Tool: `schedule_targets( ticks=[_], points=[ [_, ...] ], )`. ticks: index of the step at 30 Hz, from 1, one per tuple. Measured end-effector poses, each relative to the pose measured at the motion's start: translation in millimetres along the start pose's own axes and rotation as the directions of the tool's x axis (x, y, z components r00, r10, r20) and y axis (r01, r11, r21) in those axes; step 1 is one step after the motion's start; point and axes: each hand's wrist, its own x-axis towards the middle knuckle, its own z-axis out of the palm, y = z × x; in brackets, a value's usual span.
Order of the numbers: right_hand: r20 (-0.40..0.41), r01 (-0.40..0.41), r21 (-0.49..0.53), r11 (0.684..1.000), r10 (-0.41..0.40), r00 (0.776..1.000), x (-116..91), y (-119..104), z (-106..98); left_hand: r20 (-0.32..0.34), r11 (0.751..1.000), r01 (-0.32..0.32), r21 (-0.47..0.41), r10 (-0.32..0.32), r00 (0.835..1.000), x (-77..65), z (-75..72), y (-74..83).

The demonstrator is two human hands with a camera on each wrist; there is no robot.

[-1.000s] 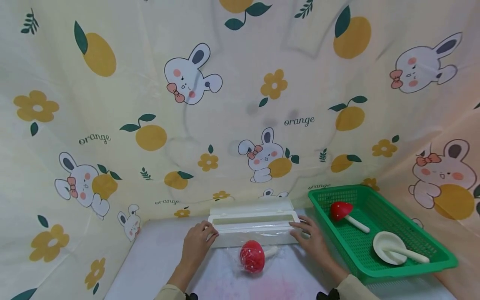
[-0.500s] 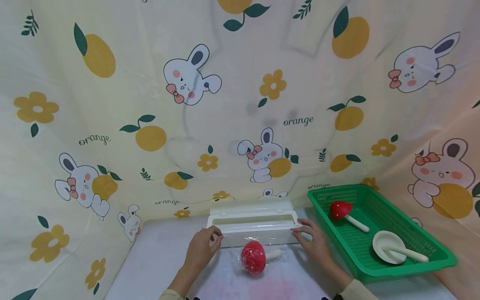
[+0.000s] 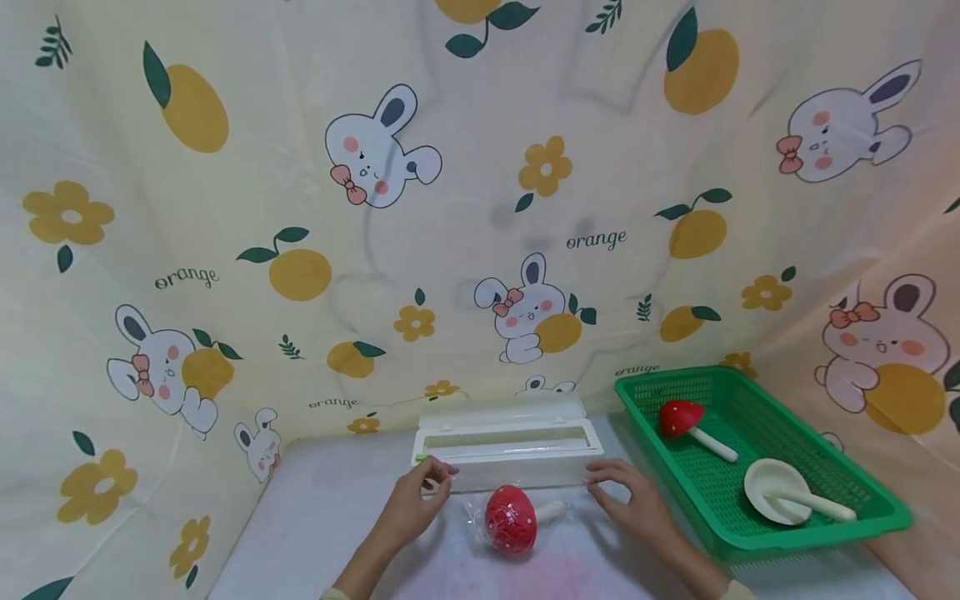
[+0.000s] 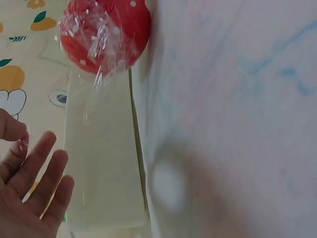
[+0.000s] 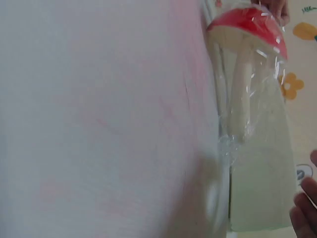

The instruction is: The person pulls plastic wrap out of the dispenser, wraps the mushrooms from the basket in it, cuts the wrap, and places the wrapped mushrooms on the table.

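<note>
The left hand (image 3: 414,502) is pinching clear film (image 4: 23,144), the right hand (image 3: 633,502) is curving thumb towards fingers, its hold unclear, while a film-wrapped red mushroom (image 3: 512,520) is lying between them on the worktop (image 3: 322,492), before an open white box (image 3: 517,477)

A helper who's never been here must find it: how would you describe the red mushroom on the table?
On the pale table, find the long, open white box. Just in front is a red-capped, pale-stemmed mushroom. Unlike the red one in the green basket, it's wrapped in crinkled clear plastic.
</note>
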Motion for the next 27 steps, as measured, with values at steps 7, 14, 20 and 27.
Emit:
schedule_targets(
  ticks=[7, 14, 20, 27],
  points=[
    [0.172, -0.038, 0.062, 0.997, 0.027, 0.985, -5, -19, -4, 0.107, 0.996, -0.046, -0.070, 0.053, 0.993, -5.3, 7.4, 6.4],
    [0.247, -0.055, 0.155, 0.986, 0.016, 0.969, -11, -18, 0, 0.148, 0.987, -0.067, -0.143, 0.088, 0.985, -10.5, 18.6, 10.8],
    [0.302, -0.034, 0.226, 0.973, -0.037, 0.953, -11, -17, 0, 0.187, 0.988, -0.093, -0.123, 0.115, 0.976, -10.7, 27.9, 11.4],
    [0.442, -0.372, 0.175, 0.912, 0.265, 0.857, -1, -21, 2, 0.174, 0.989, -0.146, 0.018, 0.141, 0.975, -14.3, 35.2, 6.3]
  ],
)
